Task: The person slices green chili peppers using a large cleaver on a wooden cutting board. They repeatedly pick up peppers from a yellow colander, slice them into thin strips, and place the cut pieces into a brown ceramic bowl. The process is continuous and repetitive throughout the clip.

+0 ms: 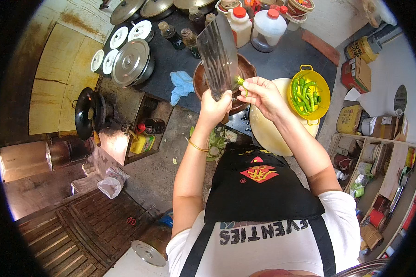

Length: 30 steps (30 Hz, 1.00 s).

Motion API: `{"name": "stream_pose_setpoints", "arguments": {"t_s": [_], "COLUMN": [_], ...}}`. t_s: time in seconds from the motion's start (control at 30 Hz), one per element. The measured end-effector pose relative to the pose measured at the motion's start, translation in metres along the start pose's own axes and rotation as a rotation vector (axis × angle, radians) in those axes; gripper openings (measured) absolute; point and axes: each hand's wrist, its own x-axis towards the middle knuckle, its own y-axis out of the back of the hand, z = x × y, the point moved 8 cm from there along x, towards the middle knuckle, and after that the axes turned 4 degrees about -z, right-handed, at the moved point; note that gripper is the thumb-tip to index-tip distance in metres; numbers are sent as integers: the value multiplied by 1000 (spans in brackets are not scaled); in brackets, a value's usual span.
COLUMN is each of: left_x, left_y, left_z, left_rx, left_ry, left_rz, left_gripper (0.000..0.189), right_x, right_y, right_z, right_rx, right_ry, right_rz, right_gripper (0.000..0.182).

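Observation:
My left hand [214,108] grips the handle of a broad metal cleaver [217,57], its blade raised over a brown earthenware bowl [249,65]. Pinched in the fingers of my right hand [261,94] is a small green pepper piece [241,81], close against the blade's edge. A pale round cutting board [272,133] lies partly under my right forearm. To its right, a yellow colander [325,97] holds several long green peppers [308,95]. The blade and my hands hide much of the bowl's inside.
Left of the bowl lies a blue cloth [181,86]. A lidded metal pot [130,64], sauce bottles [171,34] and red-capped plastic jugs [268,31] stand on the dark counter [163,74]. Vegetable scraps [215,143] litter the floor. A black wok [86,107] is at far left.

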Motion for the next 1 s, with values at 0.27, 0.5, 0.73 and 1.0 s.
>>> {"name": "stream_pose_setpoints", "arguments": {"t_s": [0.27,0.5,0.73,1.0], "left_x": [4,15,24,-6], "left_y": [21,44,42,36], "left_z": [5,-7,-14,40], "left_rx": [343,331,-48,1099], "left_ry": [-35,164,246,-10], "left_rz": [70,60,-105,114], "left_gripper": [11,9,10,73], "right_x": [2,-30,-72,-67], "right_y": [18,51,68,26], "right_z": [9,2,37,110], "right_rx": [258,170,-355,-1408], "right_ry": [-215,-207,-309,-63], "right_rz": [40,47,35,-245], "right_gripper": [11,12,13,51]}}
